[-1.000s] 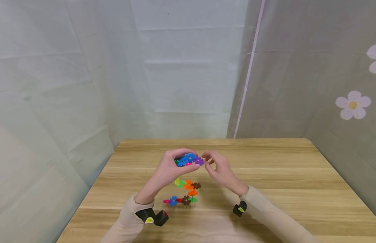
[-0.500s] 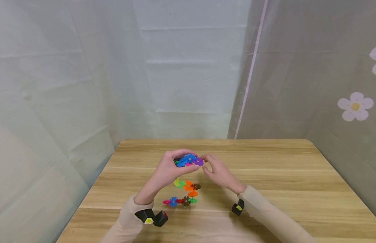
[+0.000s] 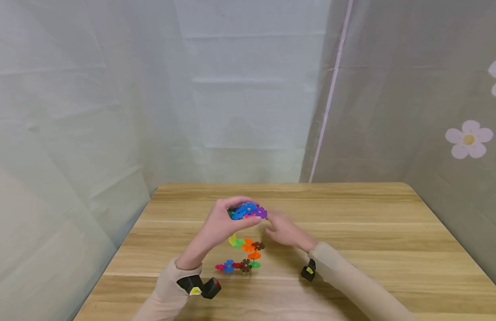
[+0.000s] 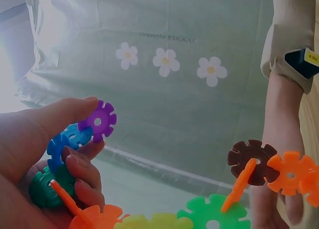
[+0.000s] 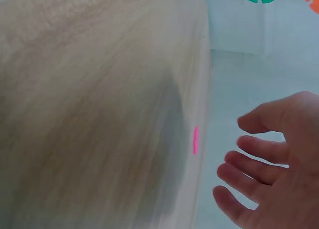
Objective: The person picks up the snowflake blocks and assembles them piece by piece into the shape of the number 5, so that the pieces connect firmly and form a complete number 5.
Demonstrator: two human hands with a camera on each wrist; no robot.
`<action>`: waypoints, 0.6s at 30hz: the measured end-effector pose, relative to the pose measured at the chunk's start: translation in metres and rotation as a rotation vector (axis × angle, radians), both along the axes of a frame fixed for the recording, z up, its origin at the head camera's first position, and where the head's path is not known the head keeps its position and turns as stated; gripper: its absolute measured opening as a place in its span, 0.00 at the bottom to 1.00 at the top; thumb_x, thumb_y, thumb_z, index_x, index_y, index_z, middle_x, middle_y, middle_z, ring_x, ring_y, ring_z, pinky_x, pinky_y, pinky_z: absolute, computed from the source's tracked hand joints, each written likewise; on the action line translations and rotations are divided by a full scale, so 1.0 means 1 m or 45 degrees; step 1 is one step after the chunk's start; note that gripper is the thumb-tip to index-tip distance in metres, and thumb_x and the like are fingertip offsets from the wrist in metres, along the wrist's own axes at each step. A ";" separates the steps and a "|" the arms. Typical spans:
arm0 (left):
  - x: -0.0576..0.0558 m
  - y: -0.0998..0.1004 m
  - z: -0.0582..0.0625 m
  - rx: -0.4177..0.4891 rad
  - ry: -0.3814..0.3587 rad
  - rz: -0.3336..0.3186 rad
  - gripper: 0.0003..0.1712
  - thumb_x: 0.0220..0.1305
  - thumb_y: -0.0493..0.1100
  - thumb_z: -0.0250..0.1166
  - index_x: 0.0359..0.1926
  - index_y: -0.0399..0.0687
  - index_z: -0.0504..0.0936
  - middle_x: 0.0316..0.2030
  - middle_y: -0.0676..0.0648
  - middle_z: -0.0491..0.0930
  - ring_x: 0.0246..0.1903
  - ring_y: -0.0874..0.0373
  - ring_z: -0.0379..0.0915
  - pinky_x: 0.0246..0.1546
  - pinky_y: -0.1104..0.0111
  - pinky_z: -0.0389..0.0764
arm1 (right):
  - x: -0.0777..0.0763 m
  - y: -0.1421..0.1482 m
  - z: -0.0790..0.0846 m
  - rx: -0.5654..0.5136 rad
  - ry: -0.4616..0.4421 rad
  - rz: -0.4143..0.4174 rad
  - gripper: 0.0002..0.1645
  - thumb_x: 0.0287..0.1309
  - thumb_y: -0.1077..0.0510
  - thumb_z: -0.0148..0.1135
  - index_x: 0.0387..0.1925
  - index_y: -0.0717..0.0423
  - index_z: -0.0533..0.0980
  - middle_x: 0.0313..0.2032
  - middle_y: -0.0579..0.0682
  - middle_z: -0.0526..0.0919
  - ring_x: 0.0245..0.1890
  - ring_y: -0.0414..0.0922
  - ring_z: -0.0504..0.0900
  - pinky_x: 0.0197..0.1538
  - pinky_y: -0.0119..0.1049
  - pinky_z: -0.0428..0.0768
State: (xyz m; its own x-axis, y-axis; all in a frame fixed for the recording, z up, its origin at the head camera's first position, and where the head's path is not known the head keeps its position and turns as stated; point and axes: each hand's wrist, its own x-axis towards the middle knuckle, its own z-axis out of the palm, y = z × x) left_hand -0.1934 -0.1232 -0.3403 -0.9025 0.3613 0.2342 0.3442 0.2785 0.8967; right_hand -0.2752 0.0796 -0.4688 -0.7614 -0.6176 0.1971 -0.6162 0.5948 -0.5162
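A chain of notched plastic flower discs in several colours is gripped at one end by my left hand. Purple, blue and green discs show between thumb and curled fingers. From there the chain runs down past a yellow disc, orange discs and brown ones, ending in a blue disc and a pink one low in the head view. My right hand is just right of the purple disc, blurred in the head view. The right wrist view shows its fingers spread and relaxed, with nothing in them.
A wooden table lies beneath both hands. In the right wrist view a thin pink piece shows near the table's edge. Pale curtains surround the table, one printed with white flowers.
My right hand has moved slightly left and nearer to me, and its fingers have left the purple disc's upper right side. The left hand keeps its grip, almost still.
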 end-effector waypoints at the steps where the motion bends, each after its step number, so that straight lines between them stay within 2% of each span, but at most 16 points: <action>1: 0.000 0.000 0.000 0.003 -0.003 -0.002 0.18 0.56 0.46 0.72 0.48 0.49 0.83 0.45 0.46 0.84 0.38 0.52 0.78 0.37 0.66 0.83 | -0.001 -0.001 -0.002 0.025 -0.007 0.030 0.36 0.61 0.64 0.58 0.70 0.55 0.62 0.66 0.54 0.71 0.65 0.52 0.71 0.68 0.46 0.69; 3: 0.001 0.000 0.001 0.012 -0.009 -0.008 0.18 0.56 0.46 0.72 0.48 0.50 0.84 0.45 0.46 0.84 0.38 0.52 0.78 0.36 0.66 0.83 | -0.004 -0.004 -0.005 0.061 -0.022 0.084 0.38 0.61 0.64 0.58 0.72 0.55 0.58 0.68 0.55 0.67 0.67 0.52 0.69 0.69 0.46 0.66; 7: 0.001 0.000 0.001 0.033 -0.004 -0.025 0.17 0.56 0.45 0.72 0.47 0.51 0.84 0.45 0.46 0.84 0.38 0.52 0.79 0.37 0.66 0.83 | -0.008 -0.008 -0.011 0.119 -0.044 0.132 0.36 0.62 0.63 0.58 0.71 0.58 0.60 0.68 0.55 0.67 0.67 0.51 0.69 0.69 0.45 0.67; 11: 0.000 -0.001 0.001 0.045 0.018 -0.039 0.17 0.56 0.44 0.72 0.48 0.49 0.84 0.45 0.45 0.84 0.39 0.52 0.79 0.38 0.66 0.83 | -0.011 -0.012 -0.013 0.163 -0.047 0.121 0.36 0.63 0.61 0.59 0.70 0.58 0.60 0.68 0.55 0.67 0.68 0.52 0.67 0.69 0.45 0.66; 18: -0.002 0.000 0.002 0.027 0.040 -0.034 0.16 0.56 0.45 0.72 0.47 0.50 0.84 0.44 0.46 0.85 0.38 0.52 0.80 0.38 0.66 0.83 | -0.016 -0.020 -0.016 0.161 -0.081 0.106 0.39 0.63 0.61 0.58 0.72 0.58 0.55 0.71 0.55 0.61 0.72 0.52 0.60 0.73 0.45 0.59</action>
State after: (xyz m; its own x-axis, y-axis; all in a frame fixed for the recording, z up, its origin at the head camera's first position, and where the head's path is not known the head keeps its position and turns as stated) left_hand -0.1952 -0.1234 -0.3381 -0.8847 0.3799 0.2702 0.3793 0.2496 0.8910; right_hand -0.2916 0.0597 -0.4852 -0.7151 -0.6958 0.0667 -0.6342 0.6058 -0.4805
